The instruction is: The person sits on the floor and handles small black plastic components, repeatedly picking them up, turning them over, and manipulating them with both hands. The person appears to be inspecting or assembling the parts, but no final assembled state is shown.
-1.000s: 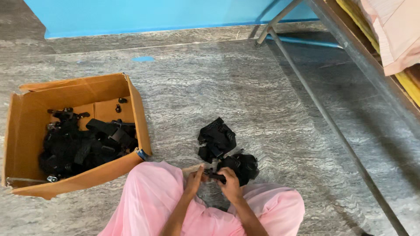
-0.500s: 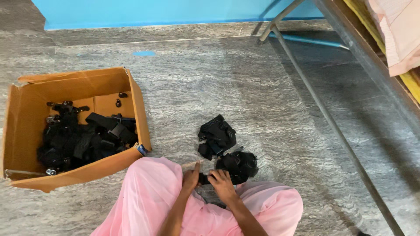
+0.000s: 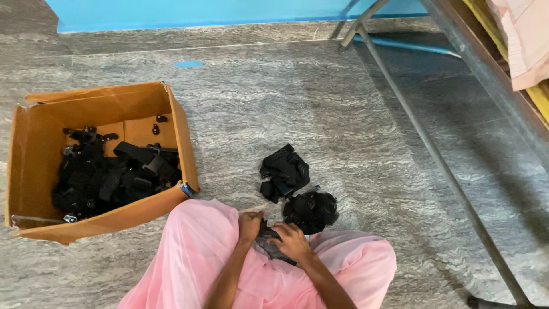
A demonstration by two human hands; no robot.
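I sit on a grey stone floor with pink cloth (image 3: 194, 257) over my knees. My left hand (image 3: 250, 224) and my right hand (image 3: 290, 241) meet over my lap, both closed on a black strap piece (image 3: 269, 239) between them. Just beyond my hands lie two black bundles of straps, one near (image 3: 311, 209) and one farther (image 3: 284, 171). An open cardboard box (image 3: 183, 143) to my left holds a heap of black straps and buckles (image 3: 108, 177).
A slanted metal table leg (image 3: 434, 154) runs across the floor on the right, under a table edge with pink cloth (image 3: 523, 40). A blue wall base (image 3: 200, 14) lines the far side. A blue tape mark (image 3: 189, 64) is on the floor.
My hands have drawn closer to my lap with the black piece. The view has shifted slightly, otherwise the box and bundles stay put.
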